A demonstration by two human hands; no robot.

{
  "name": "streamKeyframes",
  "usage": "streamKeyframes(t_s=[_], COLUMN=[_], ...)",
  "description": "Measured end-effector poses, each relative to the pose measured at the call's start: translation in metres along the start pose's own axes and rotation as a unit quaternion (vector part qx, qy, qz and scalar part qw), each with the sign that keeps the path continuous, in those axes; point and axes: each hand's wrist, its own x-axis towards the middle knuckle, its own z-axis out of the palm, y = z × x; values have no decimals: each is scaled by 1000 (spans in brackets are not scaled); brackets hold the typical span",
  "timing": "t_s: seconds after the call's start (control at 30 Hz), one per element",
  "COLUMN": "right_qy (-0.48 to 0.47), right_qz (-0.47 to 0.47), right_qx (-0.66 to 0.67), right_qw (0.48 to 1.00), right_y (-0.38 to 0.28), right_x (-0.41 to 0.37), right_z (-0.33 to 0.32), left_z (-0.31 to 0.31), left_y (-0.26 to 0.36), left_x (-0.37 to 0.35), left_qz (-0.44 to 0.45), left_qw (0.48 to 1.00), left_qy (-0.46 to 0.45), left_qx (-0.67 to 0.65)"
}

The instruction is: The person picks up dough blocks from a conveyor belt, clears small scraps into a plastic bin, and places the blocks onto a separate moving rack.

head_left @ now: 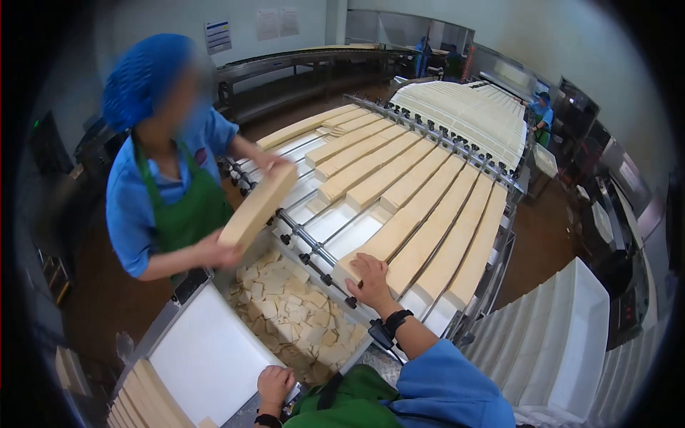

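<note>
My right hand [371, 279] lies with spread fingers on the near end of a long, pale yellow row of food [407, 221], one of several lying side by side on the white conveyor [335, 230]. At the bottom, my left hand [276, 387] rests at the edge of a white surface [207, 349]; its fingers bend loosely and I see nothing held. Between my hands is a bin [357, 351] of thin, squarish pale pieces [289, 303]. Across from me a co-worker [168, 164] holds a long pale block [258, 203] in both hands, above the bin.
Metal rails with black knobs [307, 239] cross the conveyor's near end. More pale rows [146, 396] lie at lower left. Stacked white trays [549, 342] stand at my right. Farther back are a second white conveyor section [467, 114] and another worker [542, 118].
</note>
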Motion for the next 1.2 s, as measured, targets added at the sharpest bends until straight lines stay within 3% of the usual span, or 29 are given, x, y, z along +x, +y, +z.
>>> streamKeyframes(t_s=[0.1, 0.17, 0.27, 0.4, 0.5, 0.63, 0.7, 1.03, 1.2], right_qy=[-9, 6, 3, 3, 6, 4, 5, 3, -1], right_qz=[5, 8, 18, 17, 12, 18, 14, 18, -13], right_qx=[-5, -20, -23, -41, -38, -27, -26, -28, -16], right_qw=[1000, 1000, 1000, 999, 999, 999, 1000, 999, 1000], right_y=[-1, -4, -4, -2, -1, -2, -2, 5, 24], right_x=[-1, 0, 0, -2, -1, -2, -3, -7, -12], right_z=[0, -1, 0, 2, 2, 3, 4, 7, 16], left_z=[-4, -9, 4, 4, -7, -2, -1, 14, 18], left_y=[-5, -17, -40, -33, -24, -31, -31, -35, -35], left_x=[-2, 1, -3, 5, 2, -6, -6, -12, -11], left_qz=[13, -7, -42, -59, -146, -167, -126, -137, -95], left_qw=[999, 985, 955, 950, 932, 930, 945, 948, 946], left_qy=[-11, -100, -147, -180, -152, -130, -147, -129, -136], left_qx=[-33, -140, -254, -248, -294, -300, -263, -258, -278])
